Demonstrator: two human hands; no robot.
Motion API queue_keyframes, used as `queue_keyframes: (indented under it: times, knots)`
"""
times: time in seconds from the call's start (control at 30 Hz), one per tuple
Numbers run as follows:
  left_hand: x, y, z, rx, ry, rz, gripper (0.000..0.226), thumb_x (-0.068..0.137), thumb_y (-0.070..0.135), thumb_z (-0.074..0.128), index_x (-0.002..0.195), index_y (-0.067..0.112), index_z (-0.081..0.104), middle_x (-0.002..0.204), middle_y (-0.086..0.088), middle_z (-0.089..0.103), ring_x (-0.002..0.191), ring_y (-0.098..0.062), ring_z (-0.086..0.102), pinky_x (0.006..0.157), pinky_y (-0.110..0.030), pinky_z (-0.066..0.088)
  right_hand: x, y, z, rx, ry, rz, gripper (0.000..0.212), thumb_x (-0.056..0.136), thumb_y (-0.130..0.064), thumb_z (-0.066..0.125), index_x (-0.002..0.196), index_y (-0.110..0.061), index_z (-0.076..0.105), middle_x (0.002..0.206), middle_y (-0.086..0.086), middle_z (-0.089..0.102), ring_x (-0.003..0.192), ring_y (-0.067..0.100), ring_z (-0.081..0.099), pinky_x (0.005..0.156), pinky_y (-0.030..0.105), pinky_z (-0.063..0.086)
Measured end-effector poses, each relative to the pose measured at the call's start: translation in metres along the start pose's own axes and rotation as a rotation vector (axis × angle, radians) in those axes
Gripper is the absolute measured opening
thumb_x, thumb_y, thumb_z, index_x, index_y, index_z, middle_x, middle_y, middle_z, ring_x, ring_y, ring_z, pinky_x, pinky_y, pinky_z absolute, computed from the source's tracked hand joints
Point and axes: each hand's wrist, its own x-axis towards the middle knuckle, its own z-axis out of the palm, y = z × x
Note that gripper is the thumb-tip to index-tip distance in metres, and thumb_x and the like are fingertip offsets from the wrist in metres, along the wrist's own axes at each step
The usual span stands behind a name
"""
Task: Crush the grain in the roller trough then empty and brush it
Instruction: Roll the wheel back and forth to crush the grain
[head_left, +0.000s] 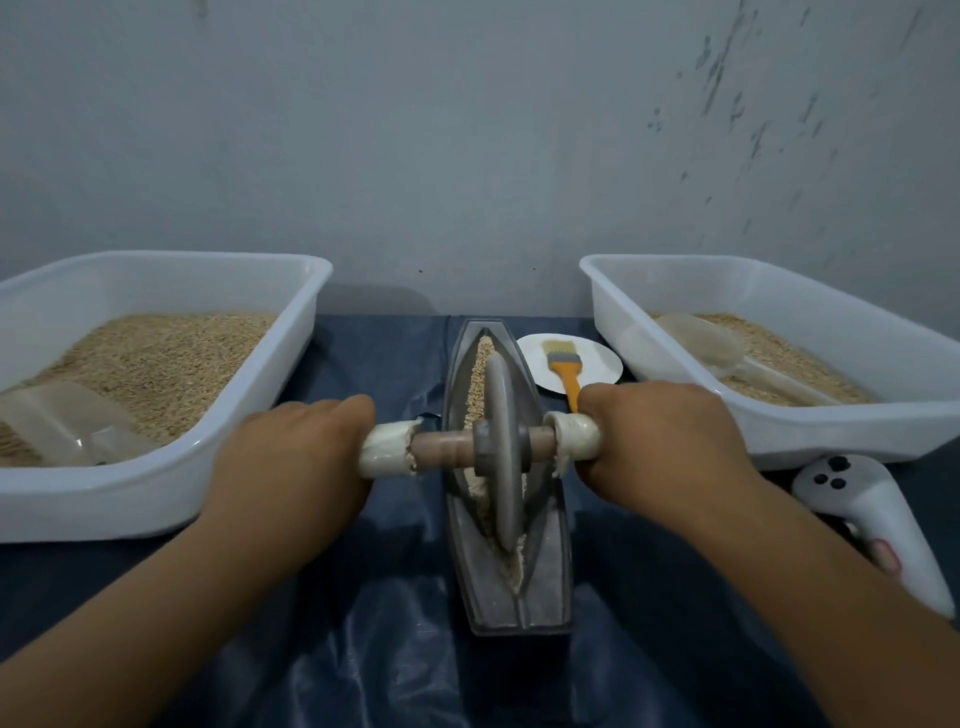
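I see the trough at centre frame on the worktop, open cloth either side before the two tubs' rims. My left hand and right hand each grip an axle end; the wheel stands in the grain between them.

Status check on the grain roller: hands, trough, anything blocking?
Left hand and right hand grip the roller handles. Wheel sits in the trough, grain still inside. Brush waits on the plate. Nothing blocking.

White controller (near right tub)
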Motion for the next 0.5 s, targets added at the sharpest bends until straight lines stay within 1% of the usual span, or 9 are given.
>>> queue_keyframes:
  times: [0.03, 0.1, 0.17, 0.2, 0.27, 0.33, 0.37, 0.43, 0.5]
  knots:
    - [0.008, 0.000, 0.007, 0.008, -0.011, -0.021, 0.032, 0.064, 0.019, 0.073, 0.067, 0.027, 0.042, 0.053, 0.008, 0.044, 0.047, -0.015, 0.045, 0.044, -0.027, 0.040, 0.008, -0.001, 0.007, 0.012, -0.004, 0.012, 0.029, 0.074, -0.037, 0.059, 0.065, -0.029, 0.032, 0.056, -0.008, 0.039, 0.050, 0.012, 0.035, 0.046, 0.025, 0.016]
    - [0.029, -0.002, 0.022, 0.032, -0.033, -0.061, 0.027, 0.070, 0.021, 0.069, 0.071, 0.027, 0.043, 0.058, 0.008, 0.046, 0.052, -0.017, 0.048, 0.048, -0.027, 0.041, 0.031, -0.003, 0.023, 0.042, 0.009, 0.040, 0.015, 0.073, -0.034, 0.058, 0.073, -0.029, 0.044, 0.057, -0.008, 0.038, 0.057, 0.018, 0.042, 0.049, 0.027, 0.022]
    - [0.055, -0.006, 0.036, 0.047, -0.040, -0.085, 0.020, 0.074, 0.020, 0.066, 0.076, 0.024, 0.047, 0.063, 0.006, 0.049, 0.058, -0.022, 0.052, 0.052, -0.028, 0.040, 0.059, -0.002, 0.035, 0.067, 0.006, 0.061, 0.010, 0.073, -0.030, 0.058, 0.080, -0.028, 0.052, 0.058, -0.009, 0.039, 0.060, 0.019, 0.044, 0.053, 0.028, 0.028]
    - [0.068, -0.008, 0.041, 0.044, -0.053, -0.099, 0.018, 0.076, 0.020, 0.065, 0.078, 0.024, 0.047, 0.065, 0.005, 0.049, 0.060, -0.023, 0.052, 0.054, -0.029, 0.038, 0.073, -0.001, 0.040, 0.075, 0.000, 0.065, 0.009, 0.072, -0.030, 0.058, 0.078, -0.027, 0.051, 0.059, -0.009, 0.040, 0.059, 0.018, 0.044, 0.054, 0.028, 0.028]
    - [0.090, -0.011, 0.050, 0.027, -0.095, -0.128, 0.016, 0.078, 0.019, 0.062, 0.081, 0.025, 0.047, 0.068, 0.004, 0.051, 0.063, -0.023, 0.052, 0.058, -0.030, 0.039, 0.098, 0.002, 0.045, 0.084, -0.014, 0.059, 0.013, 0.070, -0.031, 0.056, 0.069, -0.024, 0.044, 0.059, -0.008, 0.045, 0.053, 0.014, 0.043, 0.050, 0.026, 0.025]
    - [0.105, -0.014, 0.057, 0.020, -0.112, -0.142, 0.016, 0.079, 0.019, 0.060, 0.082, 0.026, 0.046, 0.070, 0.004, 0.051, 0.065, -0.023, 0.051, 0.060, -0.031, 0.040, 0.118, 0.006, 0.050, 0.079, -0.034, 0.053, 0.012, 0.068, -0.028, 0.052, 0.067, -0.026, 0.041, 0.063, -0.007, 0.052, 0.053, 0.012, 0.044, 0.048, 0.025, 0.024]
    - [0.108, -0.014, 0.059, 0.021, -0.113, -0.148, 0.016, 0.079, 0.019, 0.059, 0.082, 0.026, 0.045, 0.070, 0.004, 0.051, 0.064, -0.022, 0.050, 0.059, -0.031, 0.038, 0.123, 0.008, 0.053, 0.069, -0.040, 0.055, 0.011, 0.068, -0.027, 0.052, 0.067, -0.027, 0.041, 0.064, -0.007, 0.052, 0.053, 0.011, 0.044, 0.048, 0.025, 0.024]
    - [0.103, -0.014, 0.060, 0.017, -0.116, -0.164, 0.013, 0.080, 0.020, 0.058, 0.084, 0.025, 0.048, 0.071, 0.004, 0.052, 0.064, -0.022, 0.049, 0.059, -0.031, 0.037, 0.123, 0.008, 0.055, 0.035, 0.004, 0.045, 0.013, 0.068, -0.027, 0.054, 0.067, -0.027, 0.041, 0.060, -0.008, 0.046, 0.051, 0.011, 0.039, 0.049, 0.025, 0.021]
    - [0.088, -0.013, 0.059, -0.003, -0.121, -0.177, 0.012, 0.079, 0.023, 0.060, 0.085, 0.025, 0.049, 0.071, 0.004, 0.053, 0.064, -0.022, 0.050, 0.057, -0.029, 0.037, 0.113, 0.004, 0.051, -0.025, 0.079, 0.011, 0.017, 0.067, -0.030, 0.057, 0.067, -0.026, 0.041, 0.055, -0.008, 0.036, 0.049, 0.014, 0.032, 0.051, 0.028, 0.019]
